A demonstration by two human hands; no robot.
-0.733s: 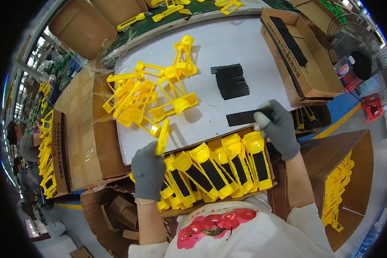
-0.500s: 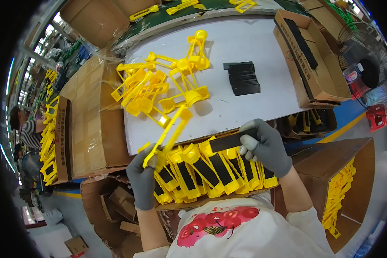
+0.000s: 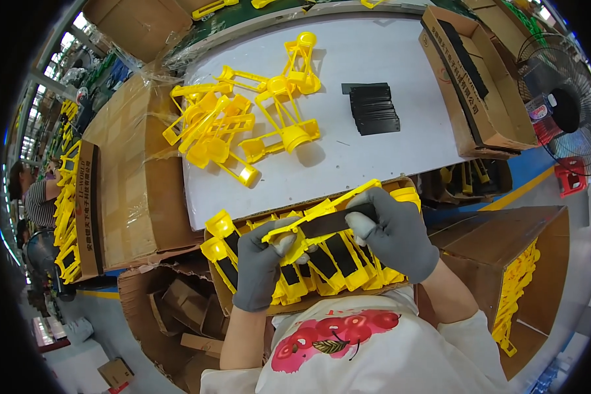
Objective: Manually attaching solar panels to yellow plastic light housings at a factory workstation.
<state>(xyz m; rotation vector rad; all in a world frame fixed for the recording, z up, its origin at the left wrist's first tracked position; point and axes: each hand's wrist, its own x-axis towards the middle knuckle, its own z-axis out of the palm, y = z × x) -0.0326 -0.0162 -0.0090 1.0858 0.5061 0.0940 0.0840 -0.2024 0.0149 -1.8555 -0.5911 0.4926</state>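
Note:
In front of my body, my left hand (image 3: 259,266), in a grey glove, grips the left end of a yellow plastic frame (image 3: 321,209). The gloved right hand (image 3: 400,236) pinches a black strip (image 3: 328,224), which lies along the yellow frame. The frame's far end reaches up past my right fingers. Directly below both hands, a carton holds several yellow frames with black strips (image 3: 340,255) in them, standing side by side. On the white tabletop (image 3: 295,187) beyond are a pile of bare yellow frames (image 3: 217,131) and a stack of black strips (image 3: 374,110).
An open carton with black strips (image 3: 469,85) sits at the table's right corner. A large brown carton (image 3: 138,177) borders the left side. Lower right, another carton (image 3: 505,262) holds yellow parts. A fan (image 3: 565,98) stands far right. Another person (image 3: 38,197) is at the far left.
My left hand has brought the yellow frame down and to the right, laying it over toward my right hand. The black strip now meets the frame; before, they were apart.

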